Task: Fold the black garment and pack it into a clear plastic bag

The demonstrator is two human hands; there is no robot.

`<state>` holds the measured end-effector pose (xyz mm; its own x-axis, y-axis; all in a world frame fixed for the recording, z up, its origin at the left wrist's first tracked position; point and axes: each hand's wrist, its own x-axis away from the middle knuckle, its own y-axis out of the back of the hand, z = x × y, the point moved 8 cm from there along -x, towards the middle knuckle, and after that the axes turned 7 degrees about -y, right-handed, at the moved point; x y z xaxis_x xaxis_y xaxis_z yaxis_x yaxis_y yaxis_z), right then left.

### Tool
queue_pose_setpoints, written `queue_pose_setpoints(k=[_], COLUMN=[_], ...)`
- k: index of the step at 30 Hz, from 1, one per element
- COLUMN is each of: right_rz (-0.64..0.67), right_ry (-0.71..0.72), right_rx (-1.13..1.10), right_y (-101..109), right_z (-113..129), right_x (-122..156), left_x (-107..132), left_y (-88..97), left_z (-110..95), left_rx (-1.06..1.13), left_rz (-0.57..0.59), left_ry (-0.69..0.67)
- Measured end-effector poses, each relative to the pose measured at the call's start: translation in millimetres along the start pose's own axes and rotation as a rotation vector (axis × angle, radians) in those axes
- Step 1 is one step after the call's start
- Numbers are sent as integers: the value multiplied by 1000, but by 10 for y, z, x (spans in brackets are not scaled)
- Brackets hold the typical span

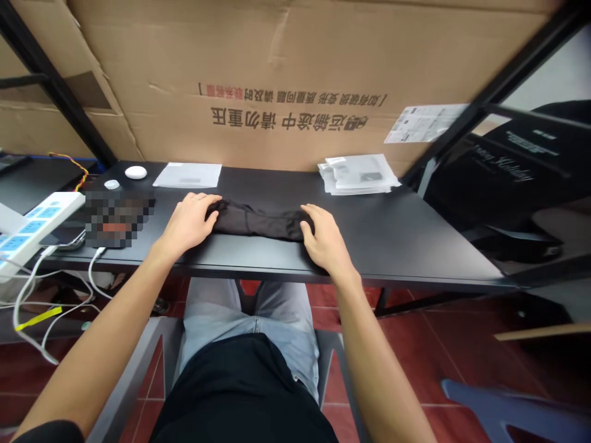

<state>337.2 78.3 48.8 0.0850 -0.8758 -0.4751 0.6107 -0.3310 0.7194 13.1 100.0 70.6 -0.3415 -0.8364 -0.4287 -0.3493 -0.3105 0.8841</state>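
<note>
A folded black garment (258,220) lies across the middle of a black table (415,240). My left hand (191,220) rests on its left end, fingers curled over the cloth and thumb pressed against it. At the right end, my right hand (323,237) lies with its fingers bent over the fabric. Both hands grip or press the cloth between them.
A stack of clear plastic bags (357,174) lies at the back right, a single flat bag (188,175) at the back left beside two small white discs (135,172). A white power strip (32,229) with cables is at the left. Cardboard (295,80) stands behind.
</note>
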Motion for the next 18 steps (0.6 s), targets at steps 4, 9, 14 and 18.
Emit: queue_pose_setpoints(k=[4, 9, 14, 18], right_rz=[65, 110, -34, -78], right_ry=[-93, -125, -73, 64], right_rx=[29, 67, -34, -133], right_y=[-65, -23, 243, 474], right_z=[-212, -207, -7, 157], right_x=[-191, -439, -457, -294], left_x=[-56, -100, -43, 120], left_y=[-8, 121, 355, 504], left_z=[138, 142, 89, 11], left_rx=[14, 120, 302, 484], left_rz=[-27, -105, -205, -150], left_ry=[35, 12, 40, 12])
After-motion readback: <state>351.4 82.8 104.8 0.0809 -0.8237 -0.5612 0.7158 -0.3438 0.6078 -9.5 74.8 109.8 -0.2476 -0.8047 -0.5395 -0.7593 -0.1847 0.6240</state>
